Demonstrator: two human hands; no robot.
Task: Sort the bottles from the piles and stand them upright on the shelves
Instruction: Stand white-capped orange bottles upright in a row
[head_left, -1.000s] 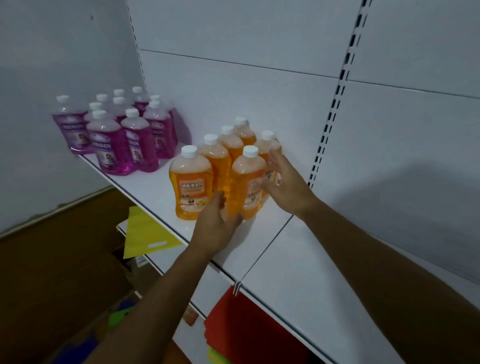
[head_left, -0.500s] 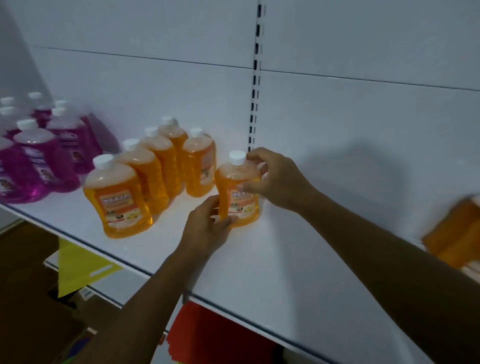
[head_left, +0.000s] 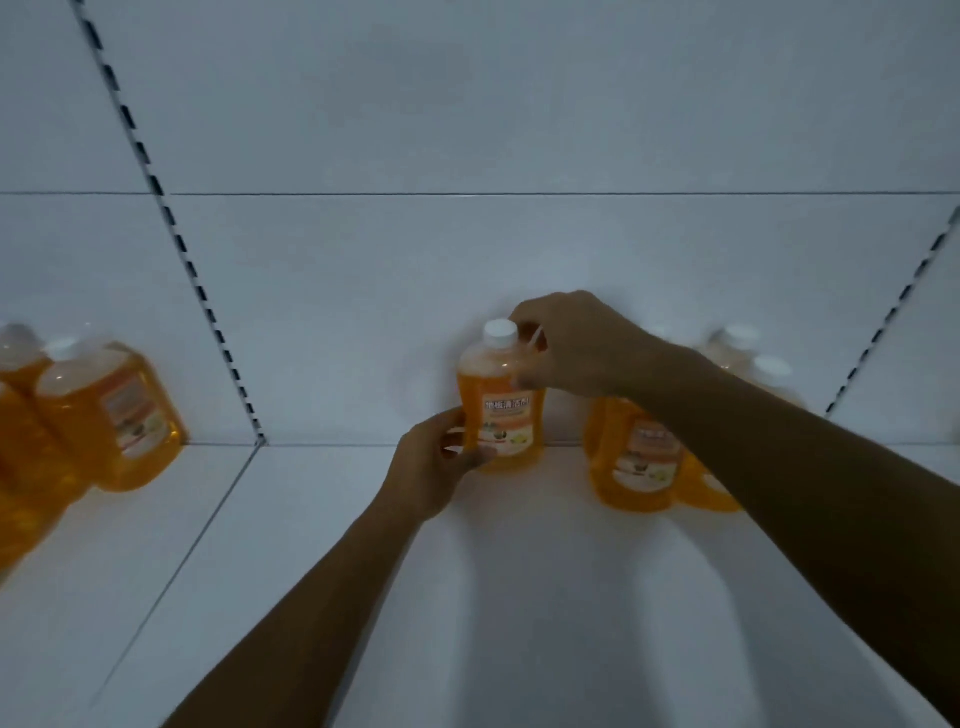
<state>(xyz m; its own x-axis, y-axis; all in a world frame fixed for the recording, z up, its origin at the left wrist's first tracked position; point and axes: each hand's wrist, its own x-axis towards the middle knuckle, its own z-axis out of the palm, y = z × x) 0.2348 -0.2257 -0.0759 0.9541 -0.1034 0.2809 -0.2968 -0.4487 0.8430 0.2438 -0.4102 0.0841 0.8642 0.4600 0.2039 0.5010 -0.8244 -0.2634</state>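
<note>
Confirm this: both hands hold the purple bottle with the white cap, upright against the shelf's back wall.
Wrong on the colour only. The head view shows an orange bottle with a white cap, not a purple one. The left hand grips its lower body and the right hand holds it near the neck, upright by the back wall of the shelf.

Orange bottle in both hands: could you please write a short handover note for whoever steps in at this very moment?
Left hand: grips the lower side of the orange bottle.
Right hand: holds the same bottle at its shoulder, by the white cap.
The bottle is upright near the back of the white shelf; whether its base is fully down is unclear.
Done: orange bottles stand at the left and at the right behind the right forearm.
Left: set this one down, let go, then fetch more from the piles, which are out of view.
</note>
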